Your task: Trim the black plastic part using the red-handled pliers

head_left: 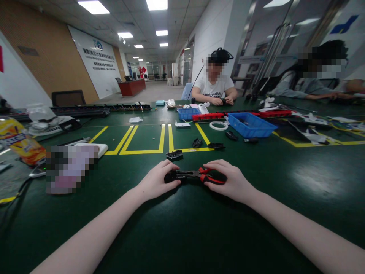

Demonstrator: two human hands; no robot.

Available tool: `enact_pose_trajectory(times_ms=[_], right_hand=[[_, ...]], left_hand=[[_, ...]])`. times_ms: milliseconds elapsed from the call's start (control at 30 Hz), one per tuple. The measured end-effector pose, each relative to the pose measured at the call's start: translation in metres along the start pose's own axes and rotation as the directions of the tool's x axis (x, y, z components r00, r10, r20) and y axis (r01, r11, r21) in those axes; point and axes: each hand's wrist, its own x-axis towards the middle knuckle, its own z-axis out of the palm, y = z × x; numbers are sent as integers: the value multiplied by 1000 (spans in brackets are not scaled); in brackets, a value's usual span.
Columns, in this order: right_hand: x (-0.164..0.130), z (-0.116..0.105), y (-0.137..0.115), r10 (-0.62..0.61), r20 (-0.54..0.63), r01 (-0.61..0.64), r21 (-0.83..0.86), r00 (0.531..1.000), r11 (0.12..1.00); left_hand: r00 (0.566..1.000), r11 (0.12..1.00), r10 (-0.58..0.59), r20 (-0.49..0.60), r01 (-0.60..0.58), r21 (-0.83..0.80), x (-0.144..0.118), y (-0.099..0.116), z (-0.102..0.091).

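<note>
- Right hand (228,183) wrapped around the red-and-black handles of the pliers (196,176), fingers closed on them, low over the green table (285,198).
- Left hand (157,182) curled at the other end, fingertips pinching a small black part (170,176) right at the pliers' nose.
- Nose touching the part or just beside it: cannot tell; gap hidden by the fingers.
- Just beyond the grip, on the yellow floor-tape lines (148,141): a black toothed connector (174,154), two more dark pieces (196,143) a little farther off.
- Farther beyond and to the right of the grip: a blue bin (251,125), a white tape ring (218,125), a red strip (208,116).
- Well to the left of the grip: a yellow-orange snack bag (19,142).
- Across the table, a seated person's hands (224,101) busy with something small.
</note>
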Motion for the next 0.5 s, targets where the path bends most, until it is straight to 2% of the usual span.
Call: enact_pose_trajectory(times_ms=[167, 500], right_hand=[[0, -2, -1, 14, -11, -14, 27, 1000, 1000], [-2, -1, 1, 15, 7, -15, 27, 1000, 1000]], left_hand=[[1000, 997, 11, 1, -11, -75, 2, -6, 1], [1000, 995, 7, 23, -4, -95, 4, -9, 0]])
